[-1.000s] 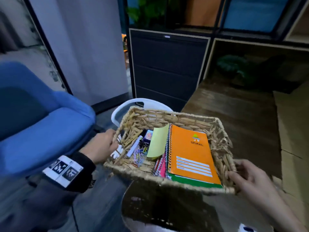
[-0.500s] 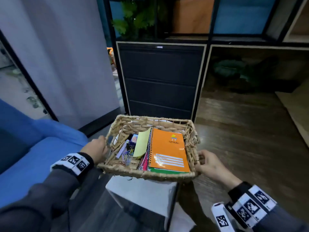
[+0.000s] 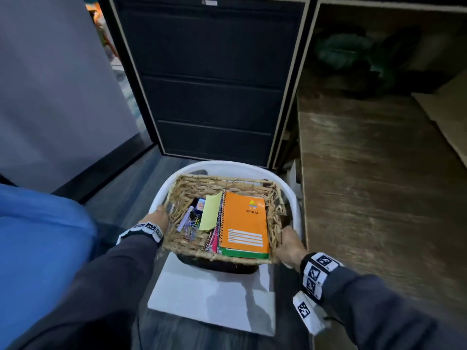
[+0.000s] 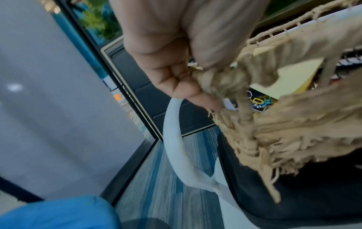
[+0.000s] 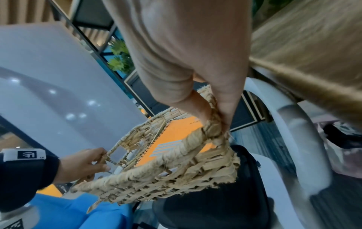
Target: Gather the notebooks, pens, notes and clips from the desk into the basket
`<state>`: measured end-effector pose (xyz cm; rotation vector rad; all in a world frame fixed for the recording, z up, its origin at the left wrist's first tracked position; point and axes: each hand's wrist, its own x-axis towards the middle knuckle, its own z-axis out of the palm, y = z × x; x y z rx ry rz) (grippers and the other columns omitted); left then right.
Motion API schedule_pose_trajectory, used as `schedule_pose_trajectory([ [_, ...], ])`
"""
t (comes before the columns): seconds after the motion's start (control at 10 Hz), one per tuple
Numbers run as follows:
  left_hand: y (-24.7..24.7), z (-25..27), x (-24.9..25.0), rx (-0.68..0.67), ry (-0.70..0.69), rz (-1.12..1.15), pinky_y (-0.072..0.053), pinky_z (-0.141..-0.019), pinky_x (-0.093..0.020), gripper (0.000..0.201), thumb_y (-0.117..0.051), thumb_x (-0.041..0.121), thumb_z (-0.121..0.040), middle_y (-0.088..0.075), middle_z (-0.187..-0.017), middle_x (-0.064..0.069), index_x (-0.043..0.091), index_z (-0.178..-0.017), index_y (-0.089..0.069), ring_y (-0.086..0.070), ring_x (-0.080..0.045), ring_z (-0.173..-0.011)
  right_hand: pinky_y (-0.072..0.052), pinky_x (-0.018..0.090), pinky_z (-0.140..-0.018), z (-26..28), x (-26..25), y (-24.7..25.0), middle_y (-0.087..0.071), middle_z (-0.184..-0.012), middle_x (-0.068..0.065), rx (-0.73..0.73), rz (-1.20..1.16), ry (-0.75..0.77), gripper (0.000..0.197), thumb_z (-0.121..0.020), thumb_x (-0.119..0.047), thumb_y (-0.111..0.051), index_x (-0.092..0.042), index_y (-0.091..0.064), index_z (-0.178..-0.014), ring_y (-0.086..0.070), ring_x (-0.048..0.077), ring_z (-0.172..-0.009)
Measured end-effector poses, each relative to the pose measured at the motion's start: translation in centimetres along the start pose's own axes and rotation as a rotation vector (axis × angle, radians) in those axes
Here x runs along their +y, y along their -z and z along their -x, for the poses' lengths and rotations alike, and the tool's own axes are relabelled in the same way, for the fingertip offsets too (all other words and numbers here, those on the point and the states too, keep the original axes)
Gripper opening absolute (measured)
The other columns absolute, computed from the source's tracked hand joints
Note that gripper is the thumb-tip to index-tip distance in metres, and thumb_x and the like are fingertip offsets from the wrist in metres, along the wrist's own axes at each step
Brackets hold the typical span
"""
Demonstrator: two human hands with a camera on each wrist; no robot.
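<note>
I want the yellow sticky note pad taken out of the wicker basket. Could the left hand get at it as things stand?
Probably not yet. The left hand grips the woven wicker basket by its rim, as does the right hand. The yellow sticky note pad lies uncovered on top, so a freed hand could likely reach it.

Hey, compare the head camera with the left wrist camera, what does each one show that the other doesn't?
Only the head view shows the orange notebook, the right hand gripping the basket's right edge, and the wooden desk.

Only the left wrist view shows the left hand's fingers curled round the basket's rim close up, just above the white chair's arm.

Both show the wicker basket, the left hand, the yellow sticky note, the coloured clips and the dark cabinet.
</note>
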<state>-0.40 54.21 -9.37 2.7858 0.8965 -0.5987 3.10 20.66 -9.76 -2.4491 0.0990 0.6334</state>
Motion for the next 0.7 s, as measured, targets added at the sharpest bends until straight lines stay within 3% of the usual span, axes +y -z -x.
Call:
schedule_pose_trajectory([
  [0.1,-1.9,-2.9,0.4,-0.02,0.014,0.016,-0.047,-0.096,-0.041,0.037,-0.035,0.013,-0.098,-0.059,-0.126,-0.019,0.001,-0.134,-0.04,-0.058,-0.036,-0.115,-0.045,0.021,-0.059,-1.8,-0.2,-1.5,-0.059,-0.095,0.005,-0.004,0.039,-0.033,0.028,-0.071,-0.015,-0.071,-0.008,-0.056,-0.094,-0.057,0.018,-0.083],
  [0.2,-3.6,-5.1,0.8,-0.083,0.015,0.011,-0.045,-0.101,-0.039,0.039,-0.038,0.01,-0.097,-0.056,-0.131,-0.018,-0.001,-0.134,-0.035,-0.056,-0.033,-0.12,-0.048,0.024,-0.062,-3.5,0.6,-3.9,-0.059,-0.094,0.006,-0.008,0.016,-0.03,0.051,-0.053,-0.037,-0.079,-0.009,-0.057,-0.09,-0.056,0.017,-0.083],
  [0.3,-4.6,-6.5,1.5,-0.124,0.072,0.03,-0.04,-0.104,-0.04,0.042,-0.035,0.007,-0.097,-0.05,-0.138,-0.02,-0.003,-0.137,-0.025,-0.051,-0.032,-0.126,-0.057,0.029,-0.073,-5.6,2.2,-6.6,-0.059,-0.094,0.006,-0.022,-0.007,-0.087,0.063,-0.044,-0.047,-0.077,-0.01,-0.058,-0.09,-0.06,0.018,-0.083],
  [0.4,-5.4,-7.3,1.6,-0.152,0.073,0.031,-0.041,-0.102,-0.041,0.043,-0.038,0.008,-0.096,-0.052,-0.133,-0.024,0.0,-0.138,-0.029,-0.054,-0.034,-0.121,-0.054,0.03,-0.081,-5.9,2.1,-7.5,-0.055,-0.105,0.012,-0.009,0.041,-0.089,0.046,-0.066,-0.029,-0.074,-0.005,-0.054,-0.099,-0.058,0.024,-0.092],
  [0.5,-5.5,-7.2,1.4,-0.165,0.05,0.065,-0.047,-0.093,-0.039,0.043,-0.044,0.01,-0.093,-0.057,-0.126,-0.021,0.007,-0.134,-0.033,-0.059,-0.034,-0.115,-0.049,0.036,-0.095,-5.6,2.1,-7.6,-0.051,-0.123,0.016,-0.066,0.119,-0.169,0.039,-0.079,-0.013,-0.065,-0.002,-0.048,-0.113,-0.053,0.029,-0.113],
  [0.6,-5.2,-6.4,1.3,-0.15,0.0,0.112,-0.047,-0.091,-0.037,0.041,-0.044,0.009,-0.092,-0.058,-0.124,-0.021,0.01,-0.132,-0.035,-0.06,-0.034,-0.113,-0.044,0.038,-0.103,-5.7,1.1,-6.4,-0.043,-0.133,0.013,-0.11,0.122,-0.173,0.052,-0.081,-0.014,-0.066,-0.004,-0.042,-0.126,-0.049,0.029,-0.122],
  [0.7,-6.3,-4.8,1.1,-0.012,-0.04,0.231,-0.045,-0.099,-0.039,0.052,-0.052,0.007,-0.087,-0.051,-0.133,-0.018,0.012,-0.135,-0.035,-0.054,-0.033,-0.12,-0.045,0.039,-0.101,-6.1,-0.6,-3.6,-0.042,-0.133,0.01,-0.012,-0.1,-0.046,0.058,-0.082,-0.016,-0.065,-0.011,-0.037,-0.133,-0.053,0.027,-0.117],
])
